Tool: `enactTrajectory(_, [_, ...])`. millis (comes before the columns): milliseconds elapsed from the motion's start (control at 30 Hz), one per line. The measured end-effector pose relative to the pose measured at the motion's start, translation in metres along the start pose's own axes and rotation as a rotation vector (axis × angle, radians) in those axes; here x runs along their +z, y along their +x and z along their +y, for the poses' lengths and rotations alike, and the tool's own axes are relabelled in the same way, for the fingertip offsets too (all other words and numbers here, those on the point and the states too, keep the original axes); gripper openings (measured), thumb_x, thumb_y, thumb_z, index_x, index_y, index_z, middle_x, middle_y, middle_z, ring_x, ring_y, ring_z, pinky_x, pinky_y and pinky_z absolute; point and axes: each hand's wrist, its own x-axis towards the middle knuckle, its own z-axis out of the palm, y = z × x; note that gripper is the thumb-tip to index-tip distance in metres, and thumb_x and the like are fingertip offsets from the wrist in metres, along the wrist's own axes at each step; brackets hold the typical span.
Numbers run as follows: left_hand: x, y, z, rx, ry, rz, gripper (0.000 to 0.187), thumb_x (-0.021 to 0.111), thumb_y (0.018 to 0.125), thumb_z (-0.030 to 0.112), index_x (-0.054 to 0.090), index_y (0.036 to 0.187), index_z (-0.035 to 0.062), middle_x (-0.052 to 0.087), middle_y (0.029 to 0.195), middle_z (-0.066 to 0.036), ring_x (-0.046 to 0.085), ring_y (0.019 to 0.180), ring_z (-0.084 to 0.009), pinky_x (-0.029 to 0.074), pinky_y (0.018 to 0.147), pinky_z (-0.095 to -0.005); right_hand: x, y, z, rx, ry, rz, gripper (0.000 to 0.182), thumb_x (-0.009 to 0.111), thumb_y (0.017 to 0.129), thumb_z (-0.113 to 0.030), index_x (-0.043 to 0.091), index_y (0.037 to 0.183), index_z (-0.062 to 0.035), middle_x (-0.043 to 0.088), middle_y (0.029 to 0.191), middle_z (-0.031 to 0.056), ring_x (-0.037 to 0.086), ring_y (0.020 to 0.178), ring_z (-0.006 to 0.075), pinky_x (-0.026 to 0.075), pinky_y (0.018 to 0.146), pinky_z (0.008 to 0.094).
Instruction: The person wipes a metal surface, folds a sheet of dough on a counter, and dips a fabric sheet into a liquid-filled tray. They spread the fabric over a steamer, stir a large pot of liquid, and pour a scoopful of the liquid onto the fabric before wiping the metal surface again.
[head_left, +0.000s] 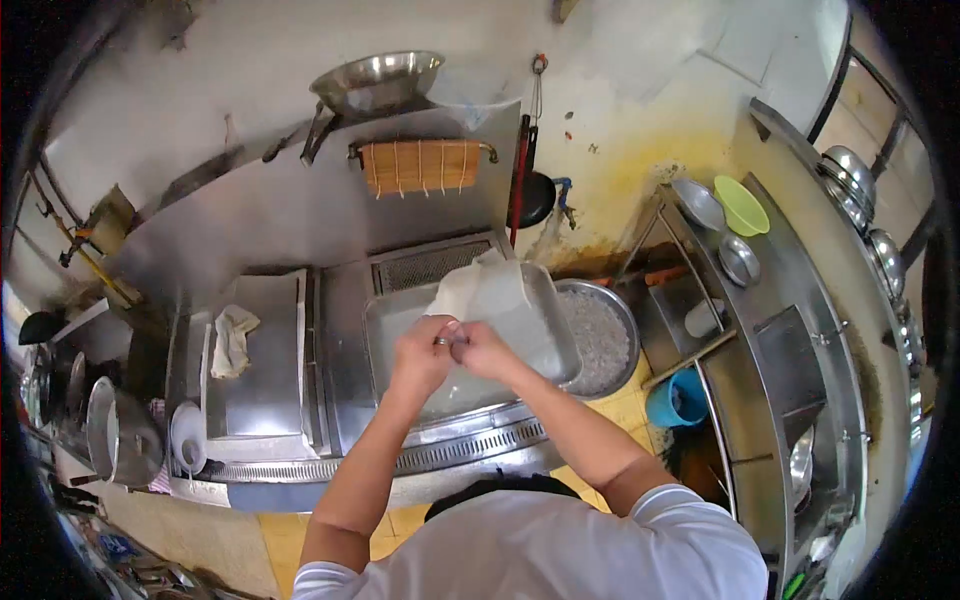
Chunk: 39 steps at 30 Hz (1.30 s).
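Both my hands meet above a wide metal tray [550, 350] holding a pale, whitish content. My left hand [424, 350], with a ring on one finger, is closed against my right hand [483, 352], whose fingers are also curled in. Between them is something small and greyish that I cannot make out. A whitish cloth [470, 286] lies over the tray's far edge, just beyond my hands. To the right of the tray stands a large round metal basin [628, 345] with greyish, lumpy contents.
A metal counter [345, 350] carries a crumpled cloth [233, 342] at left. White bowls [188, 437] stand near its left end. A blue bucket [676, 398] is on the floor at right, beside a metal rack with a green basket [741, 205]. A steel pan [378, 84] sits high behind.
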Motion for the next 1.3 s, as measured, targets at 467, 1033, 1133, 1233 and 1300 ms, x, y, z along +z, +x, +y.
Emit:
enactTrajectory(467, [-0.024, -0.029, 0.012, -0.037, 0.324, 0.186, 0.014, 0.07, 0.082, -0.002, 0.075, 0.095, 0.002, 0.069, 0.082, -0.014, 0.066, 0.072, -0.028, 0.052, 0.066, -0.0375, -0.054, -0.014, 0.125, -0.094, -0.318, 0.075, 0.052, 0.071, 0.077, -0.015, 0.068, 0.128, -0.0058, 0.067, 0.128, 0.0197, 0.064, 0.118, 0.0362, 0.047, 0.109, 0.0417])
enactTrajectory(1033, [0.013, -0.02, 0.054, 0.022, 0.269, 0.155, 0.022, 0.063, 0.076, -0.007, 0.075, 0.092, 0.0011, 0.073, 0.084, -0.016, 0.072, 0.078, -0.0289, 0.057, 0.075, -0.0369, -0.02, -0.028, 0.021, -0.222, -0.074, -0.043, 0.022, 0.065, 0.082, -0.015, 0.073, 0.098, -0.002, 0.072, 0.096, 0.0217, 0.069, 0.094, 0.0393, 0.055, 0.086, 0.049])
enactTrajectory(1133, [-0.042, -0.003, 0.047, -0.04, 0.241, 0.34, 0.027, 0.058, 0.074, -0.009, 0.075, 0.094, -0.0001, 0.074, 0.084, -0.014, 0.071, 0.078, -0.0242, 0.056, 0.073, -0.0352, -0.001, -0.009, 0.147, -0.338, -0.31, 0.042, 0.024, 0.062, 0.083, -0.015, 0.073, 0.099, -0.002, 0.072, 0.096, 0.0234, 0.07, 0.091, 0.0416, 0.056, 0.084, 0.0492])
enactTrajectory(1233, [-0.091, 0.001, 0.038, -0.227, 0.154, 0.524, 0.025, 0.056, 0.079, -0.01, 0.075, 0.091, -0.0008, 0.075, 0.086, -0.012, 0.07, 0.081, -0.0218, 0.055, 0.074, -0.0337, -0.09, -0.025, 0.199, 0.009, -0.65, -0.039, 0.03, 0.061, 0.082, -0.015, 0.074, 0.108, -0.0063, 0.072, 0.105, 0.0227, 0.069, 0.102, 0.0394, 0.054, 0.09, 0.0491])
enactTrajectory(1300, [-0.076, -0.01, 0.013, -0.156, 0.259, 0.454, 0.018, 0.063, 0.08, -0.007, 0.075, 0.091, -0.0001, 0.075, 0.086, -0.013, 0.071, 0.079, -0.024, 0.055, 0.075, -0.0346, -0.098, -0.023, 0.148, 0.14, -0.628, -0.09, 0.031, 0.065, 0.081, -0.015, 0.072, 0.109, -0.0052, 0.07, 0.112, 0.0232, 0.065, 0.11, 0.0402, 0.052, 0.096, 0.0476])
